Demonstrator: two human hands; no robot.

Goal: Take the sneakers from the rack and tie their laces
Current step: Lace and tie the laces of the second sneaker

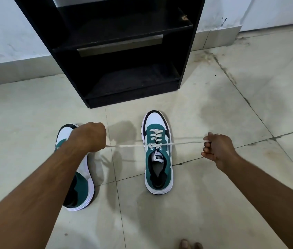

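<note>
Sneakers are both on the tiled floor (214, 97), just in front of the black rack (106, 51), toes pointing toward it. The right sneaker (158, 159) (green and white, black trim at the toe, white sole) sits in the clear between the two arms, and its white lace (133, 145) is stretched out flat to both sides from a crossing at the top eyelets, just above the tongue label.

The left hand (88, 137) is curled into a fist with one lace end coming out from under it, fingers closed on it. The right hand (217, 148) is well out to the other side, fingers (207, 140) pinched shut on the other end. Lace looks taut, basically one straight line hand to hand.

The left sneaker (81, 177) is the same colourway and sits mostly under the left forearm, so I can't tell how its laces look. It's well apart from the other shoe.

A couple of toes (185, 244) peek in at the bottom edge of the view.
</note>
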